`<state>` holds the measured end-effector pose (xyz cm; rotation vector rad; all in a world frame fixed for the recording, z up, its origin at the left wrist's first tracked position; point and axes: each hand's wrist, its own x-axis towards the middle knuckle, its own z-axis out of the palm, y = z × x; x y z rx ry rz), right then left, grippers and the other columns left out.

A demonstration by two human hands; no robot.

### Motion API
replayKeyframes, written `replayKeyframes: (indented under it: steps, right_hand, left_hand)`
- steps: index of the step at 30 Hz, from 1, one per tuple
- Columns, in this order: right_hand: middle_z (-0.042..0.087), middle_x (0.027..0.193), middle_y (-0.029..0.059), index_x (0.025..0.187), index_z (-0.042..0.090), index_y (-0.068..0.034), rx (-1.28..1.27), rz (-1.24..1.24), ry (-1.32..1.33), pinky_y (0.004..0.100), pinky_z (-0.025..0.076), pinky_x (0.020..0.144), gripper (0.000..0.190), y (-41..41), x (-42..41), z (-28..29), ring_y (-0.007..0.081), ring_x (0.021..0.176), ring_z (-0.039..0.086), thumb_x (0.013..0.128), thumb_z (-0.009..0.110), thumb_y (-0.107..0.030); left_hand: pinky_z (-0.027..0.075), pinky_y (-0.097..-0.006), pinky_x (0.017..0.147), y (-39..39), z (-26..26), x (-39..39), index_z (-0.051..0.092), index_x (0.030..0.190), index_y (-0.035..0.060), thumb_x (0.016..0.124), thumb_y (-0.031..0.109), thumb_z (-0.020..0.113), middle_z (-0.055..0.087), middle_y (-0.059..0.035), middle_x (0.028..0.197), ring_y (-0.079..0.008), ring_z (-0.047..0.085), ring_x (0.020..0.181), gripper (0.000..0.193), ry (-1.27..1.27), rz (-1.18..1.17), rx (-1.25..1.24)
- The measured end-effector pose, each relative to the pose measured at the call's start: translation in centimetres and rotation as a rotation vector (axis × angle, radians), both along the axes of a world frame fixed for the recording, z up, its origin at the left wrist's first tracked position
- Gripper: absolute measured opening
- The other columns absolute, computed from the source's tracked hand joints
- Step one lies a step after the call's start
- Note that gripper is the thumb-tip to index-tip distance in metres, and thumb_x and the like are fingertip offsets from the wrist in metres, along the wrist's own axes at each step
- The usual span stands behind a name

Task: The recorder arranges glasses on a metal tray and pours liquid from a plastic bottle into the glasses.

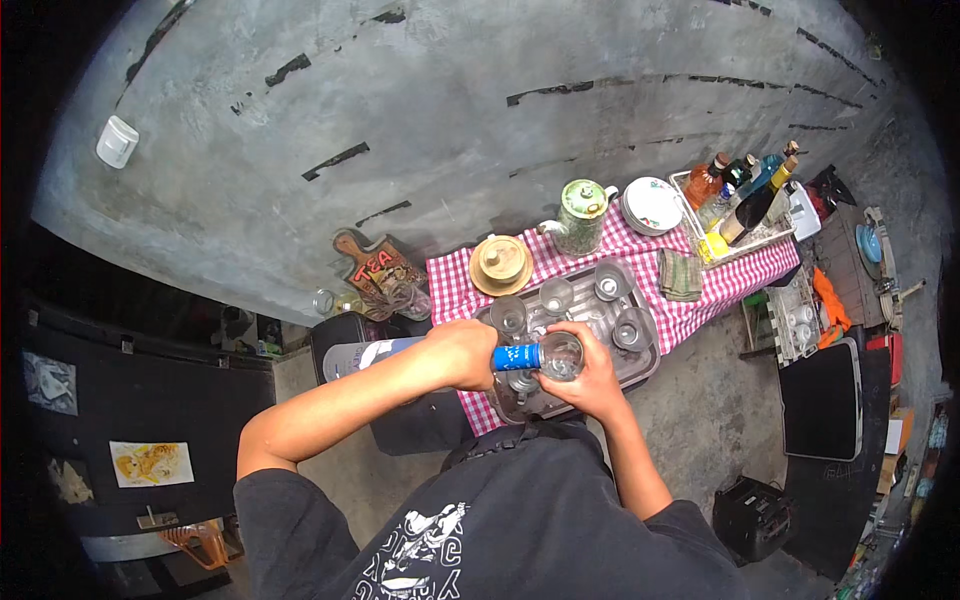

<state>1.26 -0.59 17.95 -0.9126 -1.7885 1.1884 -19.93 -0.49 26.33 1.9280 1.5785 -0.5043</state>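
My left hand (461, 356) is closed around the upper part of a glass bottle (397, 352) with a blue neck wrap, held nearly sideways with its neck pointing right. The bottle's mouth meets the rim area of a clear glass cup (562, 357), which my right hand (592, 371) holds over the tray. Whether liquid is flowing I cannot tell. Below both hands lies a grey metal tray (646, 367) with several clear glass mugs, among them one mug (508, 315) at its left, one (556, 296) behind and one (631, 330) at the right.
On the red-and-white checked cloth (457, 274) are a lidded wooden bowl (500, 264), a green-lidded pitcher (581, 217), stacked plates (652, 204), a folded towel (680, 275) and a white basket (750, 251) of bottles. A wooden board (382, 266) leans against the wall at left, behind glassware (411, 300).
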Motion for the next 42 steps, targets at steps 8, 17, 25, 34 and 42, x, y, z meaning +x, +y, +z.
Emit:
replayKeyframes:
  steps: [8, 17, 25, 34, 42]
  right_hand:
    - [0.065, 0.101, 0.0109, 0.115, 0.056, -0.003, 0.013, -0.025, -0.003, 0.0343, 0.05, 0.087, 0.059, -1.5, -2.5, 0.1, 0.0223, 0.096, 0.065, 0.062, 0.083, -0.009]
    - [0.065, 0.101, 0.011, 0.115, 0.056, -0.004, 0.017, -0.015, 0.004, 0.0336, 0.05, 0.086, 0.059, -3.0, -4.8, -0.2, 0.0219, 0.095, 0.065, 0.063, 0.084, -0.01]
    - [0.065, 0.101, 0.0104, 0.113, 0.057, -0.004, -0.031, -0.008, -0.008, 0.0324, 0.05, 0.086, 0.057, -3.8, -5.5, -0.3, 0.0211, 0.095, 0.065, 0.063, 0.083, -0.009]
    - [0.064, 0.104, 0.0111, 0.114, 0.057, -0.003, 0.0, 0.001, -0.06, 0.0328, 0.05, 0.086, 0.057, -3.8, -5.2, -0.5, 0.0215, 0.097, 0.065, 0.064, 0.083, -0.011]
    - [0.065, 0.101, 0.0108, 0.114, 0.057, -0.004, 0.001, 0.013, -0.067, 0.0333, 0.051, 0.085, 0.057, -3.4, -5.0, -1.3, 0.0222, 0.095, 0.066, 0.064, 0.084, -0.012]
  left_hand:
    - [0.054, -0.0465, 0.075, -1.2, 0.5, -2.4, 0.07, 0.077, 0.002, 0.064, 0.013, 0.067, 0.067, -0.0229, 0.078, -0.0377, 0.067, 0.083, 0.017, 0.014, -0.015, 0.018]
    - [0.054, -0.0463, 0.076, -2.8, 0.1, -4.8, 0.069, 0.074, -0.0008, 0.064, 0.012, 0.064, 0.066, -0.0243, 0.078, -0.0377, 0.067, 0.084, 0.017, -0.014, -0.012, 0.007]
    - [0.053, -0.0457, 0.079, -3.5, -0.3, -5.6, 0.069, 0.076, -0.0012, 0.063, 0.013, 0.065, 0.067, -0.0245, 0.081, -0.0378, 0.067, 0.087, 0.02, -0.059, -0.009, -0.034]
    - [0.053, -0.0455, 0.079, -3.3, -0.8, -5.2, 0.07, 0.078, -0.0006, 0.064, 0.012, 0.065, 0.067, -0.0244, 0.084, -0.0376, 0.067, 0.088, 0.019, -0.02, 0.007, -0.063]
    - [0.053, -0.0458, 0.078, -3.4, -1.3, -5.0, 0.07, 0.079, -0.0006, 0.065, 0.012, 0.064, 0.068, -0.0242, 0.084, -0.0378, 0.067, 0.088, 0.02, 0.002, 0.027, -0.041]
